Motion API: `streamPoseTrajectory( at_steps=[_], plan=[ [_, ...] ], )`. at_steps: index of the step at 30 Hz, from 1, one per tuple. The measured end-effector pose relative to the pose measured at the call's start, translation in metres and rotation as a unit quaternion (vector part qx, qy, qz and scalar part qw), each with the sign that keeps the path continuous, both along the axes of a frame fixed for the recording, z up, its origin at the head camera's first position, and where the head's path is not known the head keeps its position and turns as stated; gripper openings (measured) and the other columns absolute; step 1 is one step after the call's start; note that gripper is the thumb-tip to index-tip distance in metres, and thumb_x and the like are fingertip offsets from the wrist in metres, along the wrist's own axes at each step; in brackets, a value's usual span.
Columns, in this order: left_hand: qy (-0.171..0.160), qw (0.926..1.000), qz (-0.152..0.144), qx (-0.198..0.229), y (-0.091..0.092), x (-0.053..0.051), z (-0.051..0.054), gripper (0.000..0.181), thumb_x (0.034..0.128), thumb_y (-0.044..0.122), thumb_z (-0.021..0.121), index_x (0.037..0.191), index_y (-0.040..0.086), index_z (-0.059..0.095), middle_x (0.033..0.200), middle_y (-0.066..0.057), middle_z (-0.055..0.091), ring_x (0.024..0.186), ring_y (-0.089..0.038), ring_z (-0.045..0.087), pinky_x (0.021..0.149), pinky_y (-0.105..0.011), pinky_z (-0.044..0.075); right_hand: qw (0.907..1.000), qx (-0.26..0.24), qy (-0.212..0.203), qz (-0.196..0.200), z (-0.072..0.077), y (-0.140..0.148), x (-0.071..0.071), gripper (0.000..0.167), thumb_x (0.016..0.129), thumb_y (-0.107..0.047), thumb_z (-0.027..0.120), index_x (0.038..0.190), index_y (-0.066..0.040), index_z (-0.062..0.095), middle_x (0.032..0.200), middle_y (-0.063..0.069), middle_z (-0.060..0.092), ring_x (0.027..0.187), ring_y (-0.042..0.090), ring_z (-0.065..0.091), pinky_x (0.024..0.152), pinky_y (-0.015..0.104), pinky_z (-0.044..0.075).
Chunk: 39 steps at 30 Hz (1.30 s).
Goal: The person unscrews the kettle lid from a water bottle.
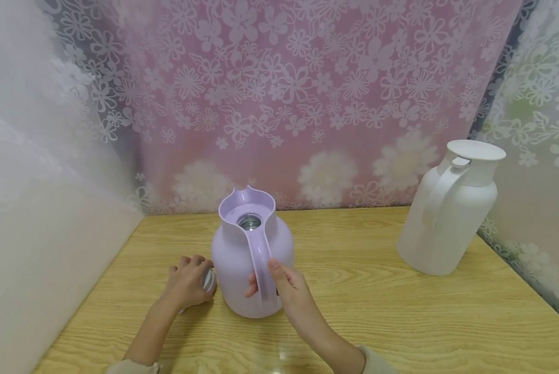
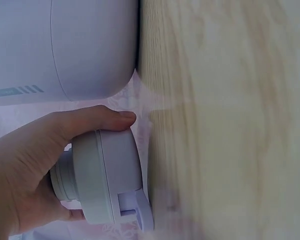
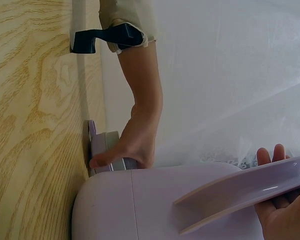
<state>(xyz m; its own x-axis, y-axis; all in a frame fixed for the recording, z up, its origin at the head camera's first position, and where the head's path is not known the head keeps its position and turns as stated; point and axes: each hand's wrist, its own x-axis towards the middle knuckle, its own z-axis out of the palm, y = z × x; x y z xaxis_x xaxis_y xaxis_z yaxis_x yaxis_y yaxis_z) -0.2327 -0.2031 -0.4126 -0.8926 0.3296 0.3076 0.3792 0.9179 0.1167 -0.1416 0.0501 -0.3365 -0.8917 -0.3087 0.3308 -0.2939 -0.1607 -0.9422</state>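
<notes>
A lilac thermos jug (image 1: 235, 270) stands on the wooden table, its round mouth (image 1: 250, 222) uncovered. My right hand (image 1: 298, 301) grips the jug's handle (image 1: 259, 254), thumb along its outer side and fingers through the loop. Left of the jug, my left hand (image 1: 186, 283) holds a lilac and grey screw stopper (image 2: 120, 165), with the thumb and fingers round its rim. The left wrist view shows the stopper's grey threaded plug toward the palm and its lilac top, with a small tab, facing the tabletop. Whether that top touches the table I cannot tell.
A white thermos jug (image 1: 452, 218) stands farther right on the table (image 1: 354, 311), near its right edge. Behind the table hangs a pink flowered curtain (image 1: 284, 104). A pale sheet (image 1: 50, 208) closes off the left side.
</notes>
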Motion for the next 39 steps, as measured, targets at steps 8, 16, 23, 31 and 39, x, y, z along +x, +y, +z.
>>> streamPoseTrajectory(
  at_steps=[8, 16, 23, 31, 39],
  plan=[
    [-0.028, 0.9995, 0.011, -0.006, 0.0009, -0.0053, 0.0009, 0.058, 0.0554, 0.026, 0.084, 0.107, 0.012, 0.061, 0.111, -0.013, 0.054, 0.104, -0.044, 0.044, 0.073, -0.061, 0.037, 1.0000, -0.003, 0.005, 0.005, 0.0015, -0.0004, -0.0013, 0.049, 0.102, -0.031, 0.029, 0.094, 0.005, 0.062, 0.079, 0.015, 0.065, 0.083, 0.026, 0.062, 0.084, 0.034, 0.044],
    [-0.030, 0.9994, 0.019, -0.001, 0.0046, -0.0068, 0.0021, 0.060, 0.0620, 0.029, 0.082, 0.113, 0.009, 0.059, 0.115, -0.016, 0.053, 0.109, -0.044, 0.041, 0.080, -0.062, 0.034, 1.0000, -0.004, 0.004, 0.001, 0.0024, -0.0002, -0.0015, 0.050, 0.102, -0.031, 0.029, 0.094, 0.005, 0.062, 0.078, 0.014, 0.066, 0.083, 0.027, 0.063, 0.085, 0.033, 0.043],
    [-0.011, 0.9997, 0.024, 0.003, 0.0068, -0.0073, -0.0017, 0.074, 0.0652, 0.042, 0.078, 0.125, 0.007, 0.052, 0.129, -0.023, 0.045, 0.122, -0.048, 0.030, 0.091, -0.069, 0.020, 1.0000, -0.003, 0.005, 0.001, 0.0019, -0.0005, -0.0008, 0.050, 0.102, -0.030, 0.028, 0.094, 0.007, 0.061, 0.079, 0.018, 0.065, 0.083, 0.027, 0.062, 0.084, 0.032, 0.043],
    [-0.008, 0.9994, 0.027, 0.021, 0.0079, -0.0092, -0.0022, 0.068, 0.0714, 0.038, 0.073, 0.128, 0.006, 0.051, 0.133, -0.024, 0.041, 0.125, -0.048, 0.025, 0.095, -0.069, 0.012, 1.0000, -0.002, 0.003, -0.002, 0.0033, -0.0002, 0.0001, 0.049, 0.102, -0.029, 0.028, 0.095, 0.006, 0.062, 0.079, 0.019, 0.065, 0.083, 0.027, 0.062, 0.085, 0.032, 0.043],
    [-0.007, 0.9991, 0.021, 0.036, 0.0060, -0.0086, -0.0001, 0.064, 0.0723, 0.034, 0.074, 0.124, 0.003, 0.053, 0.132, -0.026, 0.041, 0.123, -0.050, 0.027, 0.094, -0.070, 0.012, 1.0000, -0.005, -0.007, 0.001, 0.0021, 0.0000, 0.0014, 0.050, 0.102, -0.031, 0.029, 0.096, 0.007, 0.061, 0.080, 0.019, 0.065, 0.084, 0.028, 0.062, 0.085, 0.032, 0.043]
  ],
)
